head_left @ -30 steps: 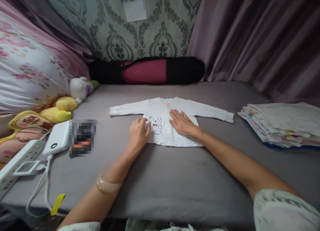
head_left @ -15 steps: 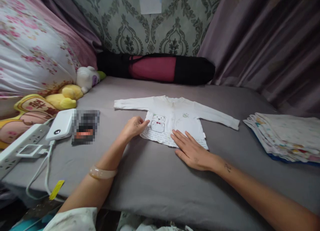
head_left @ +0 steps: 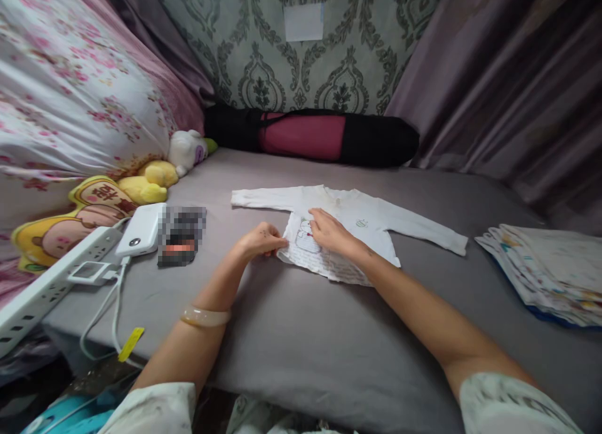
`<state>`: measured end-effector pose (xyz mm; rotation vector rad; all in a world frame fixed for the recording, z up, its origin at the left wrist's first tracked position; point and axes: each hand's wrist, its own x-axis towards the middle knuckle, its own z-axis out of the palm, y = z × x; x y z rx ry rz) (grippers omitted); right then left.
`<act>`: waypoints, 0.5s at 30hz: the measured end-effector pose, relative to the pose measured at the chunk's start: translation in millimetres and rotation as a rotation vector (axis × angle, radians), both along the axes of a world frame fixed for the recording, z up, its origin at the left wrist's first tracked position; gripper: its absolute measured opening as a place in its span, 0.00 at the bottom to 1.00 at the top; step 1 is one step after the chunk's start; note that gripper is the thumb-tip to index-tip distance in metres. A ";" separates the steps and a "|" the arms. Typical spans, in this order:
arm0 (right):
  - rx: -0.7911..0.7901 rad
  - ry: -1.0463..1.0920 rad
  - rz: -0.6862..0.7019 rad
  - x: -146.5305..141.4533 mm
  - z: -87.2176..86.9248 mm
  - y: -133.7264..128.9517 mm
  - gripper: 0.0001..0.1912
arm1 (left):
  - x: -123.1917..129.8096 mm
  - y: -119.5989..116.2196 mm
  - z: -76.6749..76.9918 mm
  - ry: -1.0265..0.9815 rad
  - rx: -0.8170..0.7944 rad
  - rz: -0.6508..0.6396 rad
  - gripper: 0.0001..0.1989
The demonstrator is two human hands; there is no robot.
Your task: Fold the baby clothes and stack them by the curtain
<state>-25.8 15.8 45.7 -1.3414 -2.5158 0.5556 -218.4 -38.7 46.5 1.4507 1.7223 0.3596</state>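
Observation:
A small white baby shirt (head_left: pixel 374 236) lies spread out on the grey sheet, both long sleeves stretched to the sides. Its front carries a bear print at the left and a small green motif at the right. At the lower left corner of the hem, my left hand (head_left: pixel 264 240) is closed, pinching the fabric at the edge. My right hand (head_left: pixel 333 232) rests flat over the shirt front, fingers extended, partly covering the bear print. The right forearm hides some of the lower right hem.
A stack of folded cloths (head_left: pixel 550 264) is at the right. To the left are a white power bank (head_left: pixel 141 229), a blurred-out object (head_left: pixel 182 236), a power strip (head_left: pixel 56 283) with cables and plush toys (head_left: pixel 150 182). A long black and red bag (head_left: pixel 305 136) lies along the wall.
My right hand has moved from the lower hem up and left onto the bear print. My left hand stays at the left hem corner. The whole view has shifted slightly.

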 end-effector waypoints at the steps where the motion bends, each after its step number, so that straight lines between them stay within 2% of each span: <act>1: 0.002 -0.045 -0.019 -10.4 -7.7 9.1 0.26 | -1.0 0.2 -0.3 0.011 -0.016 -0.006 0.12; 4: -0.013 -0.157 -0.131 -30.8 -28.5 23.9 0.30 | -3.9 0.1 0.9 0.046 -0.063 -0.021 0.10; 7: 0.038 -0.181 -0.159 -36.2 -42.1 24.6 0.34 | -5.6 -1.1 4.3 0.039 -0.094 -0.047 0.10; 11: 0.075 -0.189 -0.120 -37.3 -46.2 15.8 0.36 | -7.6 -2.9 8.6 0.059 -0.141 -0.097 0.10; 15: 0.062 -0.182 -0.047 -48.2 -43.0 -5.4 0.36 | -10.8 -4.1 11.6 0.100 -0.198 -0.135 0.11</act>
